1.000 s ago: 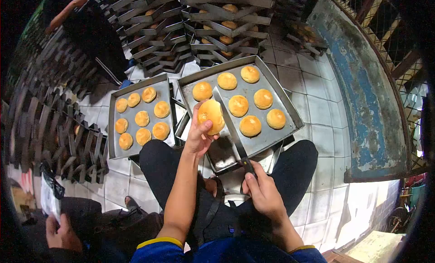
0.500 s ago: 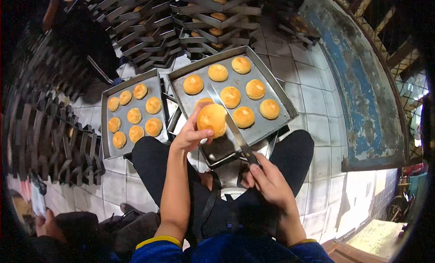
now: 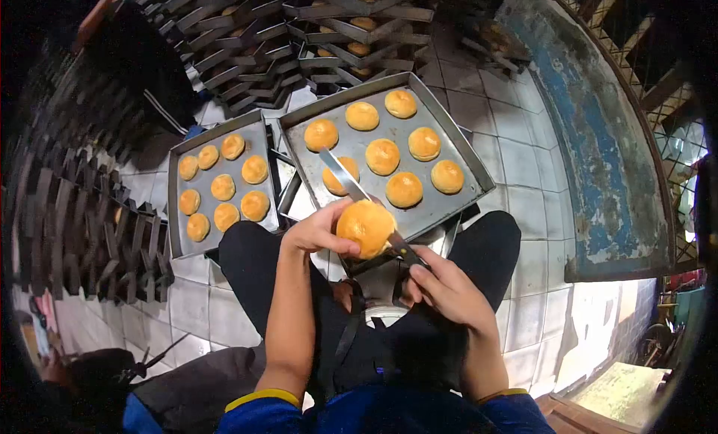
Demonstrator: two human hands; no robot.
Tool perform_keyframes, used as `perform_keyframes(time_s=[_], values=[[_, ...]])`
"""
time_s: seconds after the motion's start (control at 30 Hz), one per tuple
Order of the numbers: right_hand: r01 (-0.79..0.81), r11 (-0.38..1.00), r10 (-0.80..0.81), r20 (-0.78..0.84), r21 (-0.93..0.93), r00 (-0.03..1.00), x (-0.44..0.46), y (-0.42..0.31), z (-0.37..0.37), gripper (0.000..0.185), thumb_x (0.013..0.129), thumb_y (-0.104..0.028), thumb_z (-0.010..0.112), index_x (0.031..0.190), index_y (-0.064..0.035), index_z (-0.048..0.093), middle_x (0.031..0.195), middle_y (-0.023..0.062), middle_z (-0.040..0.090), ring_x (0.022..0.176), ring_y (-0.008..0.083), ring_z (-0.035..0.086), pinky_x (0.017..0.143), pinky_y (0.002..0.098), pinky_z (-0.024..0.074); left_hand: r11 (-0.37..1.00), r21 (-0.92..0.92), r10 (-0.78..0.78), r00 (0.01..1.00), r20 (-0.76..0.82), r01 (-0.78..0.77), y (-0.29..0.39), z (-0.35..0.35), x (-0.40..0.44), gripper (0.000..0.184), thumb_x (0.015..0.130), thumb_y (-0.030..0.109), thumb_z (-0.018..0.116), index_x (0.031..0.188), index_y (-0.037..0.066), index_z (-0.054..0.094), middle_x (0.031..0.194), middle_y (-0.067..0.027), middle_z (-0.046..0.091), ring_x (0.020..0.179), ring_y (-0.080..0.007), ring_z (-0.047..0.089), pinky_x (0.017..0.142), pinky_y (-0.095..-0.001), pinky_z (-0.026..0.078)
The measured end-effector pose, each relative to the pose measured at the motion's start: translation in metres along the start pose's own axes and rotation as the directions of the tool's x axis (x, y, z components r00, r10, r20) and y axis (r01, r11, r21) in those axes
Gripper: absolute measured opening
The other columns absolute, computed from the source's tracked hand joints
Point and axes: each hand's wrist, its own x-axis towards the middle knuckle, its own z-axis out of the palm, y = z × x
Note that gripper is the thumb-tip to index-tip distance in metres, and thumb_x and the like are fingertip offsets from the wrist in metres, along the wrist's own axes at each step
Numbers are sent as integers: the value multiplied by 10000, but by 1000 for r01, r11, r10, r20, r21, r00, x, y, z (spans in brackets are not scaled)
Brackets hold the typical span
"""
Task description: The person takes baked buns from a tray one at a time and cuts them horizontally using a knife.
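Note:
My left hand is wrapped around a round golden bun, thumb on the near side, above the front of the large baking tray. My right hand grips the dark handle of a long knife. The blade runs behind the bun, and its tip shows beyond it, pointing to the far left. Blade and bun meet at the bun's right edge; how deep the cut goes is hidden. Several glossy buns sit spaced apart on the large tray.
A smaller tray with several buns stands to the left. Stacked metal trays rise behind and at the left. A blue, worn panel stands at the right. Other people's dark-clothed legs show at upper left.
The bun has come slightly nearer to me and turned. The knife, upright at the bun's right side before, now passes behind it, its tip swung left. The trays look unmoved.

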Motion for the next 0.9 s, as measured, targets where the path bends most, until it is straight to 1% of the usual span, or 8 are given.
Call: perform_keyframes(time_s=[0.07,0.17,0.47,0.57,0.63,0.7,0.77,0.9], values=[[31,999,-32,33,29,999,4,1,1,411,1157,-245,483,1478,7,532,762,4,601,666,103,543,625,277,457,999,-12,43,998,38,-42,8,5,2,981,712,197,985,1532,-26,495,1397,-118,657,1291,-214,635,1144,-383,480],[-19,998,22,69,-55,997,-17,2,-15,393,1157,-240,482,1454,9,546,766,6,606,669,105,541,635,279,457,995,-46,83,994,-75,-86,22,2,-13,895,754,143,960,1518,-14,520,1412,-84,660,1306,-182,614,1162,-353,453],[29,993,-20,76,-112,997,1,-7,-8,441,1147,-226,499,1511,21,527,753,47,596,726,154,584,715,321,491,999,48,-22,995,100,17,12,0,-4,832,739,154,954,1457,-14,570,1358,-70,631,1273,-176,604,1118,-338,474],[47,991,-34,99,-127,995,-16,-6,-21,450,1145,-233,507,1516,21,525,751,54,597,720,158,584,715,326,494,996,-33,88,996,3,-87,20,0,-8,764,736,161,949,1403,-18,622,1357,-70,645,1266,-166,618,1106,-329,483],[29,987,-18,73,-157,997,-28,-4,-27,448,1145,-241,511,1512,15,532,748,52,596,712,159,581,714,326,495,999,7,54,990,-128,-53,22,-3,-13,908,671,232,974,1427,-19,537,1328,-111,655,1251,-227,647,1107,-372,495],[45,989,-37,62,-142,997,-23,-5,-26,447,1144,-251,515,1504,12,539,739,47,592,708,165,586,715,333,499,999,18,46,990,-130,-44,17,1,-8,918,660,229,969,1433,-13,535,1327,-105,653,1242,-236,649,1101,-374,496],[56,990,-44,92,-131,995,-9,-3,-21,441,1144,-253,514,1501,5,541,733,40,585,704,167,588,712,337,501,994,-60,85,996,-25,-87,8,6,-1,745,714,177,951,1374,-8,658,1293,-75,723,1213,-180,674,1104,-335,492],[80,992,-76,44,-98,996,4,5,-7,445,1146,-243,509,1518,1,531,729,41,580,698,160,574,700,335,495,999,3,47,996,-72,-47,8,1,-1,812,712,162,951,1427,-4,603,1274,-72,721,1207,-177,674,1103,-344,499]])
